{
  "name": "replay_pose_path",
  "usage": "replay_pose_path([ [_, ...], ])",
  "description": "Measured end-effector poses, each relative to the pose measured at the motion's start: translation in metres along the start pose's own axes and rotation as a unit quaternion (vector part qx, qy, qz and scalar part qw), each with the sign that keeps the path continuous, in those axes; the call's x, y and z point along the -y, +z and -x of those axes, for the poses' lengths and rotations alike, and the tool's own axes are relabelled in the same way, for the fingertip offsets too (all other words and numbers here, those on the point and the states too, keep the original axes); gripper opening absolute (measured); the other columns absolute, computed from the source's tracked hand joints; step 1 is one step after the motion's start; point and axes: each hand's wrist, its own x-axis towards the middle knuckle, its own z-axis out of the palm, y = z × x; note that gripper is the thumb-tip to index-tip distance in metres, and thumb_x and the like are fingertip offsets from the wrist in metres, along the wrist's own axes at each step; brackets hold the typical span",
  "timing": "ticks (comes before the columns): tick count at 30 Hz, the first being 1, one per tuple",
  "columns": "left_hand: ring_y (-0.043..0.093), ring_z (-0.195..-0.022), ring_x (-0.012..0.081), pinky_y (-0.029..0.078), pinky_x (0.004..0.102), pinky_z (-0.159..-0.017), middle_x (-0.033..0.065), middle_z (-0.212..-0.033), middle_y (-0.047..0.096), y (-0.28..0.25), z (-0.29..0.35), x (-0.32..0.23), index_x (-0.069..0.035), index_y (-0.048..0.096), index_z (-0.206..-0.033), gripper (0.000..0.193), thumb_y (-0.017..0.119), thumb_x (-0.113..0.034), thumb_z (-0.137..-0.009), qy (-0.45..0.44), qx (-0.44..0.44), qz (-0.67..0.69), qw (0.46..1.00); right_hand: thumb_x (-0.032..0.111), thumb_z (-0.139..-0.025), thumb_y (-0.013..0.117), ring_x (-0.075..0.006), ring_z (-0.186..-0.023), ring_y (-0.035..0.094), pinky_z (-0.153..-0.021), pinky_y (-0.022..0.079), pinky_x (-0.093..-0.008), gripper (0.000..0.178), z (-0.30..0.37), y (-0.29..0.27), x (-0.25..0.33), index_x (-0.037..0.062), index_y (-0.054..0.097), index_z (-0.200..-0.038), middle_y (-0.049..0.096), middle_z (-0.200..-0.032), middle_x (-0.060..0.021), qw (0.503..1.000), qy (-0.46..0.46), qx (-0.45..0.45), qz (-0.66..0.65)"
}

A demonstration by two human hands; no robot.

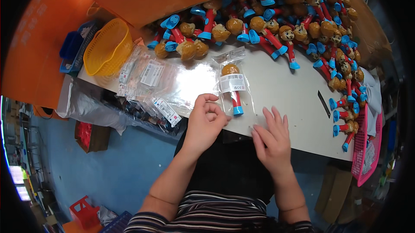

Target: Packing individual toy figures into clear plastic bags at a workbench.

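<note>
A toy figure with a brown rounded head, red stem and light-blue base point(236, 99) lies inside a clear plastic bag point(248, 92) with a white printed label, flat on the table. My left hand point(205, 123) is at the bag's lower left edge, fingers loosely curled and apart, with nothing visible in them. To the right of the bag's lower end, my right hand point(274, 142) hovers by the table's front edge, fingers stretched out and empty. Left of the bag, a spread of clear labelled bags point(149, 75) covers the table.
Many similar toy figures point(276, 38) are heaped along the back and right of the table point(285, 90). A yellow basket point(108, 49) stands at the far left, a pink basket point(359, 146) at the right edge. A dark flat strip point(324, 103) lies near the right-hand figures.
</note>
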Motion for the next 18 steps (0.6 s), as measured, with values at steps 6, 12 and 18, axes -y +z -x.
replay_pose_path([
  [6,0.062,-0.087,0.0121,0.054,0.0239,-0.077,0.0068,-0.097,0.055,-0.004,0.018,-0.004,0.001,0.048,-0.115,0.032,0.061,0.006,-0.086,0.053,-0.068,-0.108,0.990,-0.003,-0.073,0.074,-0.0318,-0.082,0.068,-0.080,0.055,-0.0426,0.023,0.003,-0.015,-0.036,0.0005,0.067,-0.094,0.070,-0.100,-0.0162,0.993,-0.108,-0.051,-0.018],
  [12,0.058,-0.109,0.0359,0.050,0.0419,-0.090,0.0143,-0.116,0.059,-0.024,0.020,0.006,-0.007,0.066,-0.106,0.040,0.074,0.006,-0.069,0.426,0.012,-0.443,0.789,-0.002,-0.071,0.072,-0.0291,-0.086,0.066,-0.080,0.056,-0.0396,0.029,-0.011,-0.010,-0.046,0.0004,0.067,-0.100,0.065,-0.098,-0.0124,0.984,-0.174,-0.029,-0.030],
  [18,0.060,-0.108,0.0326,0.050,0.0433,-0.089,0.0112,-0.118,0.063,-0.026,0.013,0.020,-0.009,0.068,-0.106,0.038,0.080,-0.005,-0.070,0.498,0.043,-0.462,0.733,0.008,-0.071,0.078,-0.0292,-0.097,0.064,-0.090,0.053,-0.0470,0.034,-0.020,-0.005,-0.052,0.0078,0.068,-0.104,0.061,-0.111,-0.0110,0.964,-0.266,-0.006,-0.004],
])
